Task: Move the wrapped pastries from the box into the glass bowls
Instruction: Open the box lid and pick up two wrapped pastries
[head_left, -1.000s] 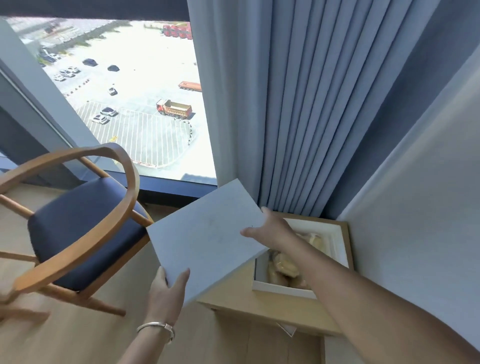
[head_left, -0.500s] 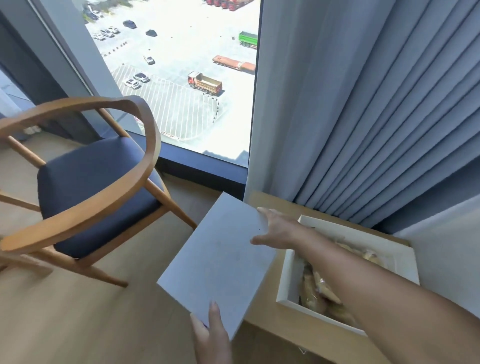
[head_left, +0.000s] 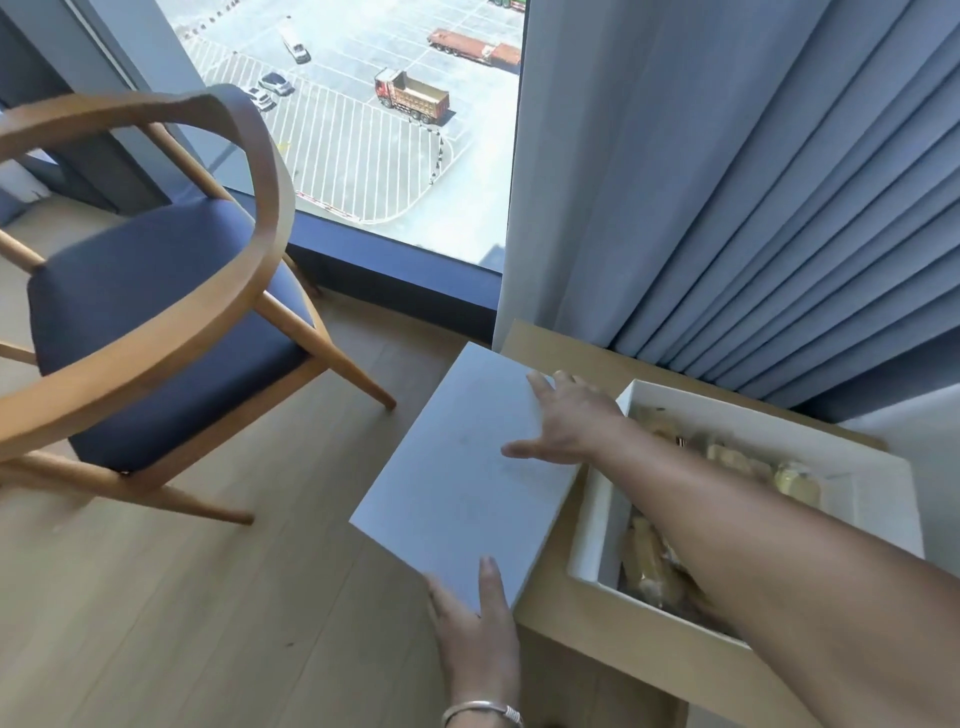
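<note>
**Lid's off, pastries sitting in the open box**

Biggest thing in view is the blue-grey curtain (head_left: 753, 182) hanging down the right side, with the window (head_left: 363, 130) next to it looking down on a parking lot and a dump truck. On the left there's a wooden chair (head_left: 156, 322) with a dark blue seat, standing on the light wood floor (head_left: 208, 623).

Bottom right is a small wooden side table (head_left: 623, 639). The white box (head_left: 878, 499) sits on it, open, and you can see the wrapped pastries (head_left: 649, 561) lying inside, partly hidden by the right forearm crossing over it.

Just left of the box, the flat white lid (head_left: 462, 478) is held tilted, hanging out past the table's edge over the floor. The right hand (head_left: 566, 421) has it by the far edge, fingers wrapped over the side and thumb spread on top. The left hand (head_left: 478, 634) holds the near corner, thumb on top and the fingers underneath, out of sight. There's a silver bracelet (head_left: 483, 712) on the left wrist.
</note>
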